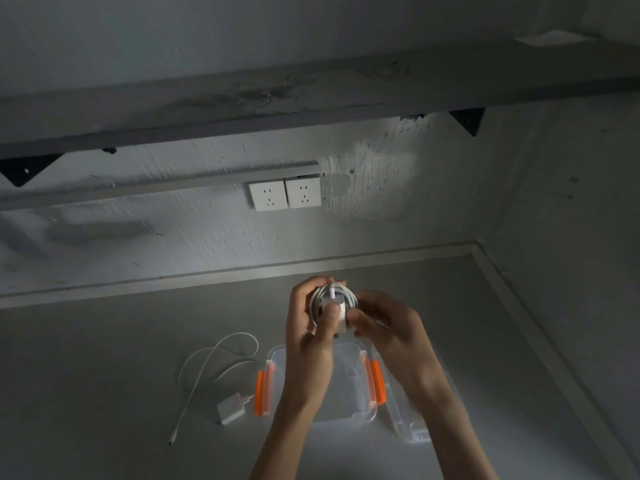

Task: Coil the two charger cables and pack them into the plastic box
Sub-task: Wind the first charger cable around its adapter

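Head view: both hands hold the coiled charger cable (335, 295) in the air, above the far edge of the open plastic box (358, 412), which sits on the grey desk (104, 375). The left hand (310, 336) has its grip closed round the coil, fingers wrapped behind it and the thumb pressed on the white plug adapter (341, 315) at the middle. The right hand (384, 327) has a narrow grip, its fingertips pinching the coil's right side.

The second charger cable (221, 351) lies loose and uncoiled on the desk just left of the box, with its adapter (231, 408) close to the left of the two orange latches (259, 393).

Risks, as I judge them:
- The loops look held only by finger pressure. If either grip eases before the bundle is set down, the coil could spring open, with loops spilling over the box wall.
- The clear lid (405, 420) lies just right of the box, partly under the right forearm. A careless lowering of that arm could knock it or slide it away.
- The loose cable's far loop and small connector end (172, 441) trail well out from the box. Lifting it by the adapter could drag or snag the end.
- The light is dim, so the clear box rim is easy to misjudge.

No brand, label or writing can be read on the adapters, the box or the two wall sockets (285, 195).
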`<state>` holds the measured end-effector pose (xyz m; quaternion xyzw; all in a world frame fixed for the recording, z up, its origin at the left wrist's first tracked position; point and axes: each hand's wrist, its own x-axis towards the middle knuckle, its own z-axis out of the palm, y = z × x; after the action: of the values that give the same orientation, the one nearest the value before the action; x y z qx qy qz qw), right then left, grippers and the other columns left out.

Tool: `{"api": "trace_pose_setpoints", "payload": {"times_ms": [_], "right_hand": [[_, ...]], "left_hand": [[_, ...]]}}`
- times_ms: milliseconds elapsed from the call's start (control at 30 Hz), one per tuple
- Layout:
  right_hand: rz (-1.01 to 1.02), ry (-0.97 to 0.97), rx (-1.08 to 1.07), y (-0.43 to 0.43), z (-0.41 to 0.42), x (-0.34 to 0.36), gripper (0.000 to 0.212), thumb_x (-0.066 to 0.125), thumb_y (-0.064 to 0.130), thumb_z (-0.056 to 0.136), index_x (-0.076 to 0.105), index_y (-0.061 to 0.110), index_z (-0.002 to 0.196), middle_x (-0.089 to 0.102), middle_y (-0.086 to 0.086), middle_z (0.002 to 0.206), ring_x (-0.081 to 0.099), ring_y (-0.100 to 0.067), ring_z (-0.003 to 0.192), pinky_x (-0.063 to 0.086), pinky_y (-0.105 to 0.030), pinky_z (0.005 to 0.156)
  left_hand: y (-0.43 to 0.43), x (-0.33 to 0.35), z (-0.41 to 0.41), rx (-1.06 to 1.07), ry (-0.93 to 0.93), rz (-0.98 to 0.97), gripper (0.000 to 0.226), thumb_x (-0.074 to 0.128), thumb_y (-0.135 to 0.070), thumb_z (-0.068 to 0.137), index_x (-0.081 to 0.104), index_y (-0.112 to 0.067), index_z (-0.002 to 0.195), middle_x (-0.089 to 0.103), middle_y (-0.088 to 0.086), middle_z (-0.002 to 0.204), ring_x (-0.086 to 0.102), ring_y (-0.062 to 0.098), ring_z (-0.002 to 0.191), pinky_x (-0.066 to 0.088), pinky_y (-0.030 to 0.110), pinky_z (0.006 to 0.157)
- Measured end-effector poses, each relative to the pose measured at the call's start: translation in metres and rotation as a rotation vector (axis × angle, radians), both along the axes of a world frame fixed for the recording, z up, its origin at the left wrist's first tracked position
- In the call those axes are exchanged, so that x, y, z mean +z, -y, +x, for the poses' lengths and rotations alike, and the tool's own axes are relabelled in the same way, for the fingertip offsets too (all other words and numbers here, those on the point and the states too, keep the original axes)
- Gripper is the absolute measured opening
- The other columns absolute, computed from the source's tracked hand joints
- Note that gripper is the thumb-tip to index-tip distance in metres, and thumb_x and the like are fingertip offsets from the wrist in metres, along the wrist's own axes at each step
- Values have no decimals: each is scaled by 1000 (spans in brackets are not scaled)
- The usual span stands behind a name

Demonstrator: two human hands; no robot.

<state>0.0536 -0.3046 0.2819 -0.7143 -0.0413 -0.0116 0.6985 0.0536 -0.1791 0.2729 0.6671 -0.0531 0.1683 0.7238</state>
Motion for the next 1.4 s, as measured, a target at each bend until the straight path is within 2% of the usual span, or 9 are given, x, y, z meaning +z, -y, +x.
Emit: {"api": "trace_pose_setpoints", "payload": {"times_ms": [267,400,467,700,767,867,967,1100,1400], "right_hand": [[191,-182,196,9,-2,2,23,65,21,88,63,11,108,66,-19,109,66,-23,98,55,-30,77],[125,-227,103,4,-1,1,21,63,7,92,60,6,113,65,-21,89,65,-13,74,55,-19,65],[134,-271,96,2,-2,-1,22,61,3,92,61,5,114,67,-23,84,66,-11,66,55,-17,62],[160,-270,50,7,-12,-13,26,59,-2,92,66,9,115,72,-28,93,70,-24,80,60,-28,76],[78,-246,31,7,-13,-15,28,61,-1,90,69,13,113,74,-16,83,70,-17,74,59,-28,73],[-325,-136,-88,1,-15,-20,22,62,4,81,72,22,87,69,6,60,60,-1,55,48,-18,58],[-593,-51,-215,-9,-20,-24,9,61,13,77,65,18,71,57,5,50,49,-9,47,42,-25,51],[-648,-39,-272,-14,-22,-27,6,63,18,81,68,21,79,72,2,68,66,-14,62,46,-30,59],[-693,32,-249,-15,-12,-34,10,65,22,81,58,21,74,41,6,47,39,-9,42,33,-26,47]], "left_hand": [[7,-4,1,-12,59,32,27,60,-7,87,58,-13,114,69,7,109,65,22,103,48,26,90],[5,-8,-2,31,89,61,26,58,-4,87,61,-15,111,69,-2,109,65,17,102,48,23,88],[4,-13,-7,41,80,118,26,59,-6,88,62,-16,112,69,-4,112,65,18,106,49,24,89],[3,-28,-10,91,157,424,33,60,8,87,63,-6,116,67,-1,117,63,9,112,46,17,93],[2,-33,-10,109,164,477,35,61,10,86,63,-6,117,67,1,116,63,9,111,48,19,93],[5,-38,-10,140,173,549,41,62,11,83,63,-9,118,68,2,116,64,14,111,47,18,94],[11,-37,-13,202,146,570,49,63,11,76,63,-15,117,69,-1,114,65,14,108,46,15,93],[13,-34,-15,262,144,631,53,68,16,71,67,-15,114,71,-6,110,65,8,104,45,9,91],[7,-28,-12,356,90,696,42,67,5,76,66,-16,112,71,-4,109,63,12,104,36,1,88]]}}
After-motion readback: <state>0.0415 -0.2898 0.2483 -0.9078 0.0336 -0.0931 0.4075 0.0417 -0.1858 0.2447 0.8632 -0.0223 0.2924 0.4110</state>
